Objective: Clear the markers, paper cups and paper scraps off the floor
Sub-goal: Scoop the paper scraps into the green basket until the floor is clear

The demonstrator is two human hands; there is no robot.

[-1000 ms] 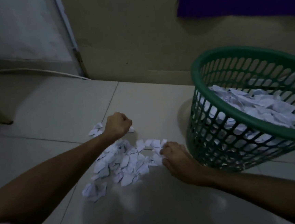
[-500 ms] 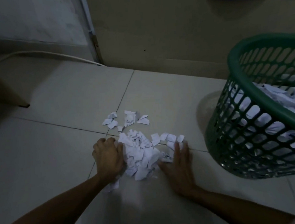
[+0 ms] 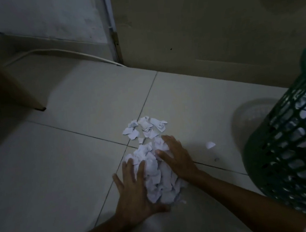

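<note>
We see a dim room with a pale tiled floor (image 3: pixel 70 169), a cream wall behind, and a white cable (image 3: pixel 59 51) along the skirting. A mound of torn white paper scraps (image 3: pixel 156 174) sits pressed between our left hand (image 3: pixel 134 189) and right hand (image 3: pixel 176 157), fingers extended flat against it. Loose scraps (image 3: pixel 145 127) lie just beyond. A green lattice basket (image 3: pixel 288 152), right, holds more paper.
</note>
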